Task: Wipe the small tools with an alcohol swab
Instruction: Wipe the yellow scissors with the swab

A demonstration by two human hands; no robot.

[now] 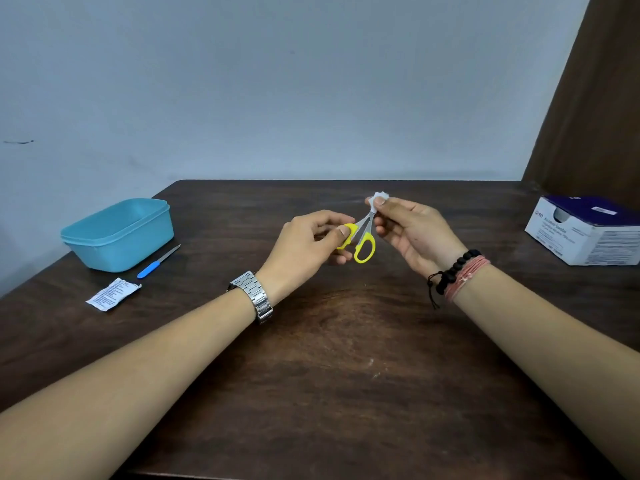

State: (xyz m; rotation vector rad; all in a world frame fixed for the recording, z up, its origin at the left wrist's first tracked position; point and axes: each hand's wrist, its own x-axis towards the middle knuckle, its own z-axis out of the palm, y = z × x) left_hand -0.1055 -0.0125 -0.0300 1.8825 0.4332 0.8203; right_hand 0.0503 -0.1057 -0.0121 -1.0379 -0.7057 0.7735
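Small yellow-handled scissors (364,243) are held above the middle of the table, blades pointing up and away. My left hand (304,244) grips one yellow handle loop between thumb and fingers. My right hand (412,233) pinches a white alcohol swab (377,197) around the blade tips, so the tips are hidden. A blue-handled nail file (157,262) lies on the table at the left, in front of the tub.
A light blue plastic tub (117,233) stands at the left. A torn white swab wrapper (112,294) lies in front of it. A white and blue box of alcohol swabs (588,230) sits at the right edge. The dark wooden table (346,358) backs against a wall.
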